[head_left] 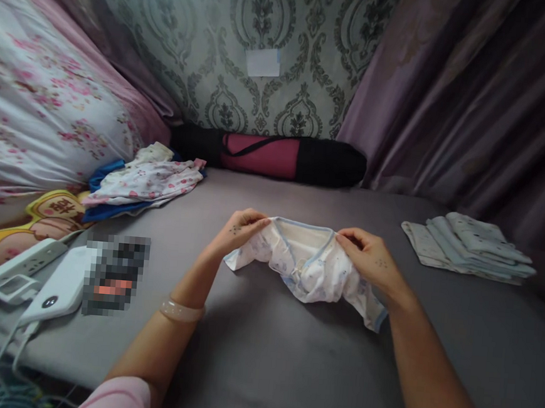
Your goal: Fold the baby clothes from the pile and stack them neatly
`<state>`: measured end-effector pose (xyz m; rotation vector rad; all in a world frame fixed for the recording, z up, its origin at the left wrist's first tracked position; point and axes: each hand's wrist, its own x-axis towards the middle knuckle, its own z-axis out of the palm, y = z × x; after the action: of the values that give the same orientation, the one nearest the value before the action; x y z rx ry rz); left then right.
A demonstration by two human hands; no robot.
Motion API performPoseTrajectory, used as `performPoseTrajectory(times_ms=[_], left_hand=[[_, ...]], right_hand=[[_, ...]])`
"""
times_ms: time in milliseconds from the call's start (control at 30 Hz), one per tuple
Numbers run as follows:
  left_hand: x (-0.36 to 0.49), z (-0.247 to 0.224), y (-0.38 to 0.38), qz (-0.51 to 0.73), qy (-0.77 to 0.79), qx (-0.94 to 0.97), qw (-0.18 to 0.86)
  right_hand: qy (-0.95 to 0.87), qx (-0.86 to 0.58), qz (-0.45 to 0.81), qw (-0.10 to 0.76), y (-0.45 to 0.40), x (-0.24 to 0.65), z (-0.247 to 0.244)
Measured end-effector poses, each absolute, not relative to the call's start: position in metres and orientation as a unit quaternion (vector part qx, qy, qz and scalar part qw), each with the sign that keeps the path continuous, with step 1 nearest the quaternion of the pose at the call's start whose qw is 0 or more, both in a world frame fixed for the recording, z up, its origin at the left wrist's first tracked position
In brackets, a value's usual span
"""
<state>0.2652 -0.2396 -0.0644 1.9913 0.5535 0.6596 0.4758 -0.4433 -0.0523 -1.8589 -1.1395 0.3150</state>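
A small white baby shirt (314, 276) with blue trim and a pale blue print hangs between my hands, its front sagging toward the grey sheet. My left hand (243, 230) pinches it at the left shoulder. At the other shoulder, my right hand (367, 255) grips the fabric, fingers curled behind it. The neckline faces up and shows the pale inside of the back. Both sleeves droop outward, the right one lower. A small tie is visible at the front.
Folded baby clothes (471, 248) lie stacked at right. A loose clothes pile (146, 181) is at back left. Along the wall rests a black and magenta bag (262, 156). A power strip (26, 266), white power bank (61, 285) and cables sit at left near the edge.
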Motion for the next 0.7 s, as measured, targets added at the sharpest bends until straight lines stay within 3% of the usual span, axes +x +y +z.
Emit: performPoseTrajectory(times_ms=[133, 267, 467, 600, 700], left_hand=[[0.262, -0.049, -0.244, 0.294, 0.212, 0.823, 0.437], [0.266, -0.026, -0.243, 0.345, 0.209, 0.829, 0.389], [0.258, 0.045, -0.238, 0.366, 0.157, 0.867, 0.3], [0.235, 0.083, -0.236, 0.287, 0.125, 0.87, 0.381], [0.233, 0.086, -0.23, 0.228, 0.124, 0.879, 0.4]], right_hand=[[-0.487, -0.758, 0.113, 0.419, -0.444, 0.473, -0.031], [-0.514, -0.756, 0.021, 0.403, -0.439, 0.481, -0.002], [-0.528, -0.729, -0.116, 0.42, -0.437, 0.484, 0.048], [-0.571, -0.73, 0.039, 0.374, -0.455, 0.478, 0.079], [-0.601, -0.711, 0.152, 0.331, -0.459, 0.478, 0.088]])
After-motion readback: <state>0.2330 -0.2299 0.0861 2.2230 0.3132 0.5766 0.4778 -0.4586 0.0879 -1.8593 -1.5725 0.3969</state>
